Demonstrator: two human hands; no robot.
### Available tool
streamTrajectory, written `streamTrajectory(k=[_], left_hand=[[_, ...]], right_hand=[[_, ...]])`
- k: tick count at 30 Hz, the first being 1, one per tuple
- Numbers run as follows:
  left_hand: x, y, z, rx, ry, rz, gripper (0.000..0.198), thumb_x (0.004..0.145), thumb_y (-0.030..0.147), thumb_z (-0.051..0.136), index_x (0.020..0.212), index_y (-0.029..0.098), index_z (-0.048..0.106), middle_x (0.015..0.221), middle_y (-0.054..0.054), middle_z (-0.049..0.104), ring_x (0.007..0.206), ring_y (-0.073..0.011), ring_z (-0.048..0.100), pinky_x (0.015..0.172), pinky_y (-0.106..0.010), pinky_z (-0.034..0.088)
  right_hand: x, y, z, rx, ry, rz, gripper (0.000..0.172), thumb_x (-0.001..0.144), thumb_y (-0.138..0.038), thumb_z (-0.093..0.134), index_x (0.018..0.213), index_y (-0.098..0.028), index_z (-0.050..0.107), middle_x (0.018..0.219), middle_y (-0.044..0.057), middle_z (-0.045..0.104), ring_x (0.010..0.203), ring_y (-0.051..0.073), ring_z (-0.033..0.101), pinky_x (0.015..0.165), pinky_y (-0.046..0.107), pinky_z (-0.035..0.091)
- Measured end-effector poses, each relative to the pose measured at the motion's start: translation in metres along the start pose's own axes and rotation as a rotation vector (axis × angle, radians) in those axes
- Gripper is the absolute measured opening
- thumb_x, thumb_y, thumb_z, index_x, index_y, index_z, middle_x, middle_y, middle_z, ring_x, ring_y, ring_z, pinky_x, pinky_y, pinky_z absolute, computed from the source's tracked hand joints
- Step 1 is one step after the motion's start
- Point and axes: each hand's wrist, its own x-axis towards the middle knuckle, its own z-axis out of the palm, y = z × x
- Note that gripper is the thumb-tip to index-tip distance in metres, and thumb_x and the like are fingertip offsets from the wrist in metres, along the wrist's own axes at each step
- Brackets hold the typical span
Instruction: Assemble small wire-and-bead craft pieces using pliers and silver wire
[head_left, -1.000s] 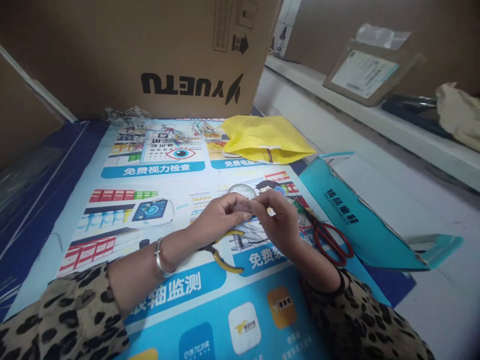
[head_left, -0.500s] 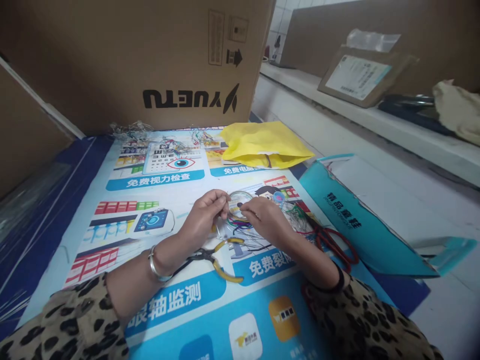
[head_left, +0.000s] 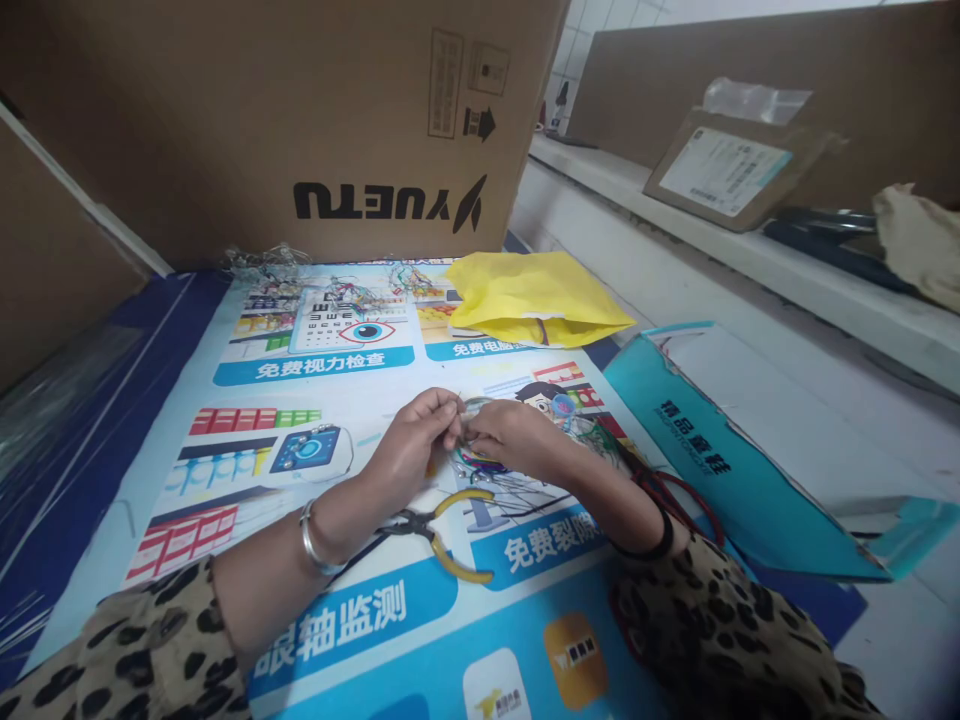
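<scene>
My left hand [head_left: 415,440] and my right hand [head_left: 510,437] meet over the printed poster [head_left: 315,400], fingertips pinched together on a thin wire piece too small to name. Beneath the hands lie coloured wires [head_left: 480,467] and a small clear round lid [head_left: 480,405]. Yellow-handled pliers [head_left: 442,530] rest on the poster just below my left wrist. Red-handled scissors [head_left: 690,495] lie under my right forearm, partly hidden by the sleeve.
A large cardboard box [head_left: 300,120] stands at the back. A yellow bag [head_left: 529,295] lies behind the hands, a teal paper bag [head_left: 720,460] to the right. More loose wires [head_left: 262,262] sit by the box. A ledge with packages [head_left: 727,170] runs along the right.
Both hands have moved slightly away from me and lowered toward the wires, staying pinched together. The view has shifted a little; the pliers and scissors stay put.
</scene>
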Motion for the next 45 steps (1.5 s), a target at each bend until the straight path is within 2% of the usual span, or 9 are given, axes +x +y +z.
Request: streamTrajectory(k=[8,11,14,18,21,29,35,40,45], left_hand=[[0.0,0.001,0.0,-0.04,-0.032,-0.049,0.012,0.08,0.028,0.052,0.075,0.017,0.05,0.053,0.006,0.04,0.042,-0.0052,0.03,0.044,-0.019,0.025],[0.0,-0.001,0.0,0.109,-0.01,-0.016,0.013,0.08,0.03,0.051,0.076,0.018,0.051,0.058,0.005,0.046,0.048,-0.0068,0.038,0.05,-0.02,0.032],[-0.001,-0.001,0.0,0.361,0.062,0.068,0.012,0.079,0.029,0.052,0.077,0.018,0.056,0.068,0.002,0.054,0.063,-0.0112,0.048,0.062,-0.023,0.038],[0.001,0.001,-0.002,0.604,0.195,0.175,0.01,0.077,0.024,0.052,0.075,0.019,0.061,0.082,-0.001,0.059,0.082,-0.0167,0.052,0.076,-0.028,0.039],[0.002,0.001,-0.003,0.673,0.199,0.209,0.011,0.077,0.021,0.052,0.075,0.02,0.063,0.082,-0.001,0.059,0.085,-0.0173,0.053,0.08,-0.029,0.038],[0.001,-0.005,-0.005,0.693,0.138,0.214,0.013,0.08,0.022,0.049,0.079,0.021,0.062,0.084,-0.001,0.061,0.085,-0.0173,0.054,0.079,-0.029,0.039],[0.002,-0.003,-0.004,0.654,0.12,0.124,0.013,0.079,0.023,0.048,0.079,0.02,0.06,0.071,0.0,0.059,0.071,-0.0154,0.053,0.069,-0.027,0.039],[0.0,0.0,-0.002,0.649,0.117,0.109,0.014,0.08,0.024,0.045,0.078,0.019,0.058,0.064,0.002,0.054,0.066,-0.014,0.051,0.065,-0.026,0.038],[0.0,0.001,-0.001,0.598,0.133,0.119,0.014,0.081,0.027,0.045,0.077,0.018,0.056,0.061,0.002,0.051,0.063,-0.0129,0.048,0.062,-0.025,0.038]], right_hand=[[-0.012,0.009,0.003,-0.019,0.061,0.108,0.016,0.082,-0.016,0.052,0.082,-0.018,0.067,0.082,0.005,0.066,0.078,0.016,0.055,0.067,0.025,0.035],[-0.013,0.01,0.003,-0.023,0.063,0.094,0.016,0.083,-0.016,0.051,0.083,-0.018,0.067,0.084,0.006,0.065,0.08,0.016,0.055,0.069,0.025,0.036],[-0.013,0.01,0.004,-0.094,0.067,0.079,0.014,0.083,-0.017,0.052,0.086,-0.017,0.066,0.086,0.008,0.064,0.083,0.018,0.054,0.072,0.028,0.036],[-0.014,0.012,0.003,-0.107,0.131,0.093,0.012,0.082,-0.021,0.056,0.086,-0.017,0.066,0.087,0.009,0.063,0.085,0.019,0.054,0.075,0.03,0.037],[-0.015,0.015,0.0,-0.109,0.151,0.126,0.015,0.083,-0.019,0.052,0.08,-0.016,0.067,0.082,0.008,0.064,0.081,0.018,0.054,0.073,0.029,0.037],[-0.015,0.017,-0.003,-0.067,0.137,0.105,0.017,0.084,-0.019,0.052,0.077,-0.017,0.068,0.079,0.006,0.065,0.077,0.016,0.054,0.072,0.027,0.037],[-0.014,0.014,0.004,0.026,0.14,0.03,0.017,0.084,-0.021,0.052,0.08,-0.019,0.069,0.08,0.005,0.066,0.079,0.016,0.056,0.071,0.027,0.038],[-0.013,0.013,0.004,0.01,0.176,0.018,0.017,0.085,-0.022,0.052,0.082,-0.018,0.069,0.08,0.006,0.065,0.08,0.016,0.056,0.073,0.028,0.038],[-0.008,0.006,0.012,-0.002,0.205,-0.087,0.018,0.086,-0.019,0.049,0.086,-0.019,0.067,0.082,0.005,0.065,0.082,0.016,0.055,0.075,0.027,0.039]])
